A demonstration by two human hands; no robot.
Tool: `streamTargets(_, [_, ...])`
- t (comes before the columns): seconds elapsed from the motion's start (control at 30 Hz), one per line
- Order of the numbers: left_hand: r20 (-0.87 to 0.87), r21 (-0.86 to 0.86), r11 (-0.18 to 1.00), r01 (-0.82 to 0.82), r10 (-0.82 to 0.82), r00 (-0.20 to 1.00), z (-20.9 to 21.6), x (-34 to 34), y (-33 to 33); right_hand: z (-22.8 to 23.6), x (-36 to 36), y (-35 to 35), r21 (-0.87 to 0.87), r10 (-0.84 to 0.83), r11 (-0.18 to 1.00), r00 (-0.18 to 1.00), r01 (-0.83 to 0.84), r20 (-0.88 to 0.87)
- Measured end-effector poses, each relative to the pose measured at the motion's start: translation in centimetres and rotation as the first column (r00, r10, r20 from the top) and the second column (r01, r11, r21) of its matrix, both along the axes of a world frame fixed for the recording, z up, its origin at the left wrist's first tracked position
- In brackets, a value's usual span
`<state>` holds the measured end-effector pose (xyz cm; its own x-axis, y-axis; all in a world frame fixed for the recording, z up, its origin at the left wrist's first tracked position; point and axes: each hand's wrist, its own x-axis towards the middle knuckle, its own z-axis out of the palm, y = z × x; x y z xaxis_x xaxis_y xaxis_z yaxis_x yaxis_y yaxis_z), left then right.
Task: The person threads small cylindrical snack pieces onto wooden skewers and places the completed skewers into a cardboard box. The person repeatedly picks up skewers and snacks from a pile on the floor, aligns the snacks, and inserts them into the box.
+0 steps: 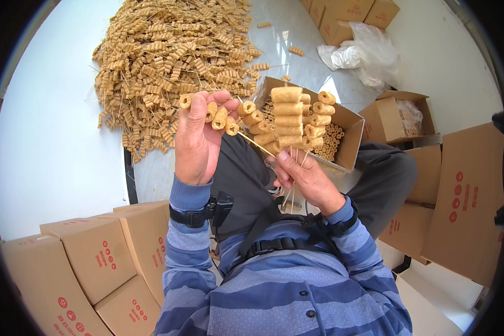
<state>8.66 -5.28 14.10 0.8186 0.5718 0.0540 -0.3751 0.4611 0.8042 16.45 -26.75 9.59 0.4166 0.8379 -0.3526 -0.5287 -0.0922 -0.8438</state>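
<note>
My left hand is closed around the upper part of a skewer of tan, hollow rolls, some of them hidden behind the fingers. Its bare stick slants down to my right hand. Pinched by their sticks in that right hand are several more skewers, fanned out with the rolls pointing up. Just behind them stands an open cardboard box holding many rows of similar rolls. Beyond my left hand, a large heap of skewers covers the floor.
A few loose skewers lie on the grey floor near the heap. Closed cartons stand at my lower left, with more cartons on the right. A smaller open box contains plastic wrapping. Clear plastic bags lie farther back.
</note>
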Motion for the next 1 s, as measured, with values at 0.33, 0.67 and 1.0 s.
streamTargets(0.33, [0.11, -0.334, 0.935, 0.118, -0.086, 0.99, -1.1, -0.7, 0.8, 0.2, 1.7, -1.1, 0.019, -0.078, 0.997, 0.987, 0.081, -0.142])
streamTargets(0.67, [-0.058, -0.006, 0.989, -0.147, 0.147, 0.987, -2.8, 1.1, -7.4, 0.1, -1.0, -0.1, -0.025, -0.1, 0.995, 0.989, 0.098, -0.109])
streamTargets(1.0, [-0.098, -0.239, 0.967, -0.088, 0.066, 0.993, -3.6, 0.6, -7.6, 0.8, -1.6, -0.4, 0.012, 0.043, 0.999, 0.995, -0.042, -0.092])
